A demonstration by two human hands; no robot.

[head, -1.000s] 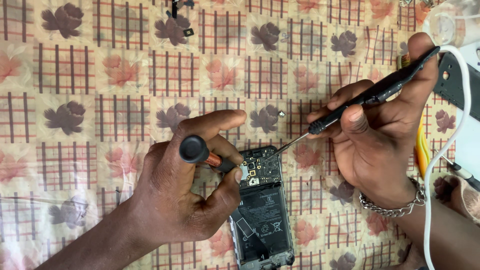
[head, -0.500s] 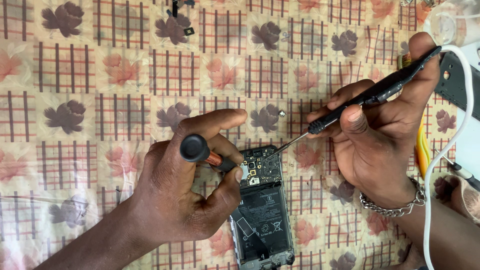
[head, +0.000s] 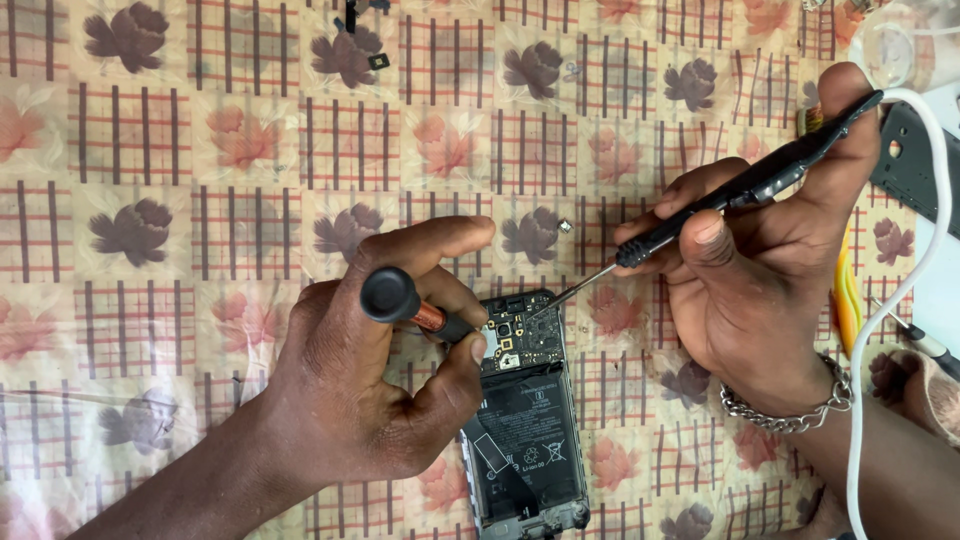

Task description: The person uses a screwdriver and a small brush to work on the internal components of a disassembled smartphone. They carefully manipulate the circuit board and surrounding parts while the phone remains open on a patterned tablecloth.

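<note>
An opened phone (head: 525, 430) lies back-side up on the patterned tablecloth (head: 200, 150), its battery and circuit board bare. My left hand (head: 370, 380) rests on the phone's left edge and grips a short screwdriver (head: 405, 305) with a round black cap and reddish shaft. My right hand (head: 760, 270) holds a long black soldering-iron-like tool (head: 740, 195) whose thin metal tip touches the board near the phone's top. A white cable (head: 905, 290) runs from that tool past my right wrist, which wears a chain bracelet (head: 790, 410).
A tiny screw (head: 565, 227) lies on the cloth above the phone. Small dark parts (head: 365, 30) sit at the top centre. A dark phone cover (head: 915, 160), yellow tools (head: 848, 300) and a clear container (head: 900, 40) crowd the right edge.
</note>
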